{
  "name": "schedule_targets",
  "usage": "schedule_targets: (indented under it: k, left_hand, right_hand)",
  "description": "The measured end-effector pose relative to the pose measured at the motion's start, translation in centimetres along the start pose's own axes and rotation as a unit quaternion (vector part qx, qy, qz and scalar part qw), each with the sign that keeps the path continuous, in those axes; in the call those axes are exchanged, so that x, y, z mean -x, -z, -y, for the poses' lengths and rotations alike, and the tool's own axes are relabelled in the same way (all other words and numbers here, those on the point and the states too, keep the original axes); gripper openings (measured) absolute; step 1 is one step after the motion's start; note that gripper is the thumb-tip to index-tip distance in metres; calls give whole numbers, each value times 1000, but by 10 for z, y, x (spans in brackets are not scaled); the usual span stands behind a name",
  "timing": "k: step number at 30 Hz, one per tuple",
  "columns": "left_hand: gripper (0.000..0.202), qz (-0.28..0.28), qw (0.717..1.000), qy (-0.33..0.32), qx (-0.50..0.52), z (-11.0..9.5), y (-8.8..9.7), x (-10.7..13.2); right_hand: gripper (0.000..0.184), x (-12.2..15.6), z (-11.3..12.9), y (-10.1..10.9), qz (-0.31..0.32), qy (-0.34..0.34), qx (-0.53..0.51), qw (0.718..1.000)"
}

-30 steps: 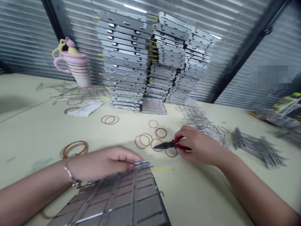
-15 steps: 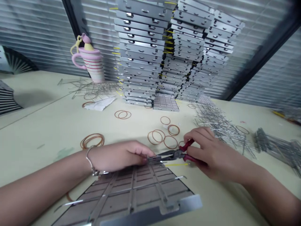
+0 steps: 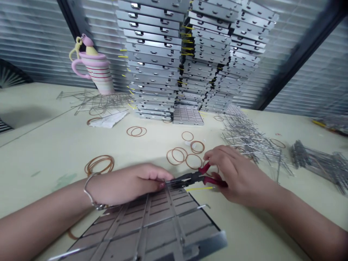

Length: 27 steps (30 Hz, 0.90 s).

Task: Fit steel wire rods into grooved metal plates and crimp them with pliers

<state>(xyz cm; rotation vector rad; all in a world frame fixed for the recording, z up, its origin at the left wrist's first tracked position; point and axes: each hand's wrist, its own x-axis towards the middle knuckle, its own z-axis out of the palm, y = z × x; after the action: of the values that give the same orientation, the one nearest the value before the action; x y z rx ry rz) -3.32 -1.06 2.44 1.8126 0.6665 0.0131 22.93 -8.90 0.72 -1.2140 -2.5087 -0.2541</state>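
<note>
View: head camera
Left hand (image 3: 127, 185): narrow, fingers curled over the far edge of a slotted metal panel (image 3: 160, 228)
Right hand (image 3: 239, 177): holding red-handled needle-nose pliers (image 3: 190, 179), nose at that edge, beside the left fingertips
Panel position: flat on the desk (image 3: 46, 145), under the left hand
Nearby: orange rubber bands (image 3: 178, 156); heap of wire pins (image 3: 250, 139)
Beyond: stacked metal panels (image 3: 154, 54); pink striped mug (image 3: 95, 70)

Your left forearm (image 3: 40, 214) comes in from 8 o'clock, and your left hand (image 3: 127, 185) lies palm down, fingers curled. Your right forearm (image 3: 304, 221) comes in from 4 o'clock, and your right hand (image 3: 239, 177) bends inward, fingers curled, close to the left.
</note>
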Motion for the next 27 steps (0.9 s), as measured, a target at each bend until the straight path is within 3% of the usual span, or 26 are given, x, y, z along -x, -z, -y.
schedule_targets:
  k: [2,4,7,12,22,27]
  left_hand:
    - [29,-15,1000,-4,-2,0,0,0]
    - [28,-16,1000,-11,1,1,-1,-1]
    - [28,-19,1000,-24,2,1,-2,-1]
    - [30,-19,999,-46,-1,-1,-4,1]
    - [30,-38,998,-56,5,-3,-7,3]
    - [28,-40,998,-49,6,-2,-7,3]
  right_hand:
    - [24,-1,3,-5,25,-39,22,999]
    - [17,-3,7,-10,53,-55,63,995]
    - [5,-5,9,-16,57,-54,115,990]
    - [4,-5,9,-17,57,-43,154,985]
    - [9,-4,9,-14,77,-46,141,986]
    - [6,-2,7,-12,59,-30,133,989]
